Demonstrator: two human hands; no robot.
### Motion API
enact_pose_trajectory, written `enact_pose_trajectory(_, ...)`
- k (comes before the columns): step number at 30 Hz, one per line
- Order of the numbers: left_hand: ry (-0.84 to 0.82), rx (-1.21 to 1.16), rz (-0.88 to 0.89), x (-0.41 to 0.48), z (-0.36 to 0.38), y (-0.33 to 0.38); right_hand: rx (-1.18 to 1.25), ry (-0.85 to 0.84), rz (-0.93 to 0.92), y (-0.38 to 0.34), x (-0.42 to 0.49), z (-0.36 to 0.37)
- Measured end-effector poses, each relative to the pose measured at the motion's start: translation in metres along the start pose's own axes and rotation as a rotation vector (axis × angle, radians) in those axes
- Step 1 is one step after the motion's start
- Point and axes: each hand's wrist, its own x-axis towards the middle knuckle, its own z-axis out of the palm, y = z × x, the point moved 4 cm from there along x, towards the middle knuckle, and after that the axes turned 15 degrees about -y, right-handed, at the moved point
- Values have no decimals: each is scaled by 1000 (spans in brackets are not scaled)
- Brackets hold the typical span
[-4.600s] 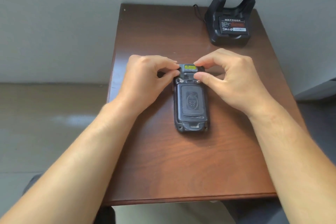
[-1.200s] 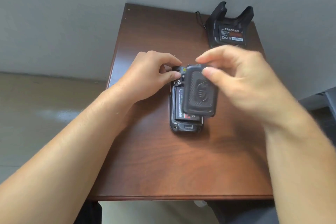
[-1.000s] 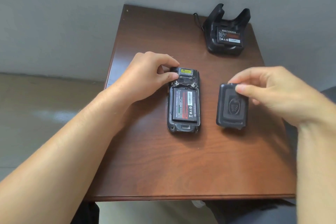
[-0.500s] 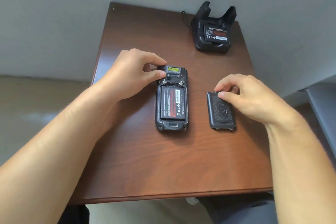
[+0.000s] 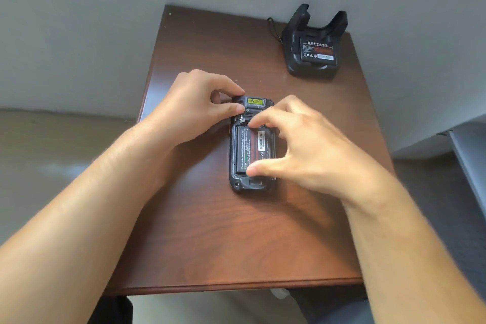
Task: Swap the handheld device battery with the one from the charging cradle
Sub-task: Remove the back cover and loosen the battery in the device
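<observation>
right hand (image 5: 310,150) fingers (image 5: 256,123) spread, touching battery (image 5: 249,151) ends; left hand (image 5: 194,106) pinches device (image 5: 243,184)

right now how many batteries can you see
2. One battery sits in the open device mid-table, under the right hand. The other battery is in the cradle at the far right corner. None seem hidden.

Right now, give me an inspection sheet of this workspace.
Surface: brown wooden table, set against a grey wall.
Job's things: black handheld device lying face down, back cover off, black labelled battery exposed in its bay; black charging cradle at the far right corner, holding a spare black battery.
Clutter: nothing seen; the removed cover is not visible.
Grippers: left hand pinches the device's top corner; right hand has fingers at the battery's ends.
Cables: thin black cord behind the cradle.
Surroundings: beige floor, grey surface at right.
</observation>
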Motion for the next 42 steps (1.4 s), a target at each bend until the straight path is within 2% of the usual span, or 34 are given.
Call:
enact_pose_trajectory(5,5,3,4,-1,-1,1,-47,-76,41,3,4,3)
enact_pose_trajectory(10,8,-4,24,-2,-2,4,14,-85,-70,8,9,5)
enact_pose_trajectory(16,17,7,53,-2,-1,2,-173,65,-203,3,7,11)
enact_pose_trajectory(24,12,29,62,-1,-2,1,-171,175,-342,9,6,18)
enact_pose_trajectory(28,17,4,56,-2,-2,0,-158,141,-361,11,8,14)
enact_pose_trajectory(33,20,-11,45,-2,-2,-1,-144,179,-417,10,5,12)
enact_pose_trajectory(38,13,-13,46,-2,-3,0,-184,63,-415,11,5,19)
enact_pose_trajectory(42,21,-5,59,-2,-2,0,-166,85,-441,15,13,25)
